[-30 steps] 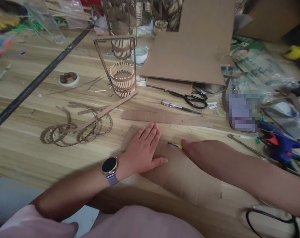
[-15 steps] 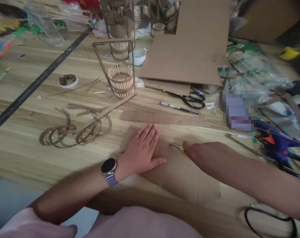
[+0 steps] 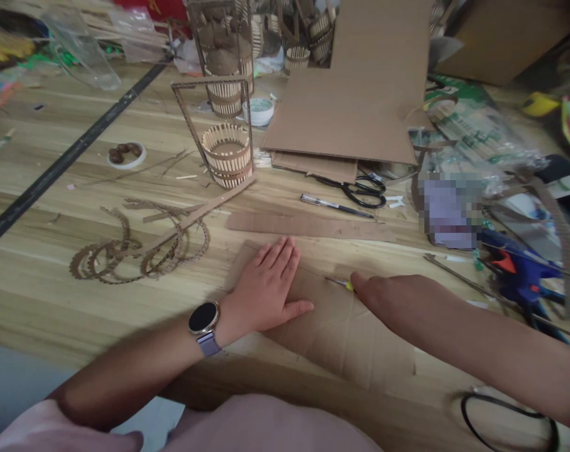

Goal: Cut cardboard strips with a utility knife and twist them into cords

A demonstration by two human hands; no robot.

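Nearest me, the cardboard piece (image 3: 346, 342) lies on the wooden table (image 3: 125, 307). My left hand (image 3: 266, 285) rests flat on it, fingers straight, gripping nothing. My right hand (image 3: 383, 301) is curled around a slim yellow-handled tool (image 3: 348, 285), its metal tip at the cardboard. Beyond lie a cardboard strip (image 3: 308, 225), a pen (image 3: 336, 206), then scissors (image 3: 370, 192).

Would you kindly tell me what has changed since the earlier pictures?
The right hand has drawn the thin tool slightly rightward over the cardboard sheet. Nothing was newly grasped or released; the left hand stays flat on the sheet.
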